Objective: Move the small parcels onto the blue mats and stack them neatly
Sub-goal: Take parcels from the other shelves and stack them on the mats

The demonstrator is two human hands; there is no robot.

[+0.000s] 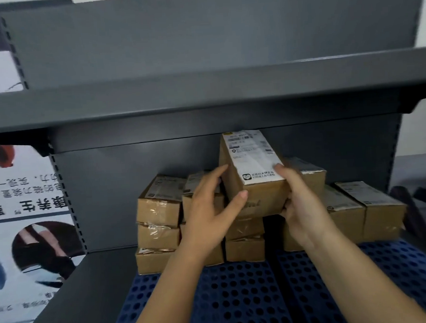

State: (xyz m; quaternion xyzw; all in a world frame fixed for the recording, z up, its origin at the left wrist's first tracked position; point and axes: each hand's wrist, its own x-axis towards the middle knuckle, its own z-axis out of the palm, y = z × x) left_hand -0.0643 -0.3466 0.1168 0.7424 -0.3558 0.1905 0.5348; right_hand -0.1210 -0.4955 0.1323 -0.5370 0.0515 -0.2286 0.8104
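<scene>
Cardboard parcel (254, 176) pinched between left hand (210, 211) and right hand (300, 201), long axis pointing away, tilted above the middle stack (244, 239) on blue mat (235, 297).

There is one view only, from the person's head, facing forward and slightly down into the lower shelf (94, 281) of a grey rack. It sits close, at arm's reach; forearms enter from 6 o'clock, the upper shelf (202, 92) toward 12.
</scene>
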